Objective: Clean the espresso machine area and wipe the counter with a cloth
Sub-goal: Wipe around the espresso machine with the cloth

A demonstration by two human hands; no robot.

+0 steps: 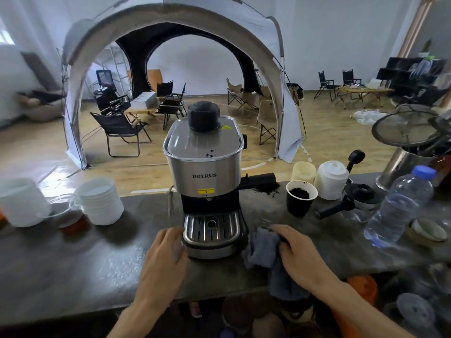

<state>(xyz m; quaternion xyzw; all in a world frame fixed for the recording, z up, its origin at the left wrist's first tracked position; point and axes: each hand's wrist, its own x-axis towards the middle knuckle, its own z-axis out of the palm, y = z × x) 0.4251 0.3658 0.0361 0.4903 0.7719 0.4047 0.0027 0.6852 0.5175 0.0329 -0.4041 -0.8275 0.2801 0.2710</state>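
Note:
A silver and black espresso machine (pixel 203 167) stands mid-counter, with dark coffee grounds on its lid and its drip tray (pixel 211 228) facing me. Loose grounds (pixel 266 190) lie on the dark counter (pixel 73 264) beside the machine's black handle. My right hand (pixel 296 254) presses a grey-blue cloth (pixel 264 250) on the counter just right of the drip tray; part of the cloth hangs over the front edge. My left hand (pixel 164 259) rests with fingers apart against the tray's left corner, holding nothing.
A black cup of grounds (pixel 300 197), white lidded cups (pixel 332 180), a black portafilter (pixel 341 206) and a plastic water bottle (pixel 400 206) crowd the right side. White cup stacks (pixel 100 201) stand at left. A metal container (pixel 410 157) with a strainer sits far right.

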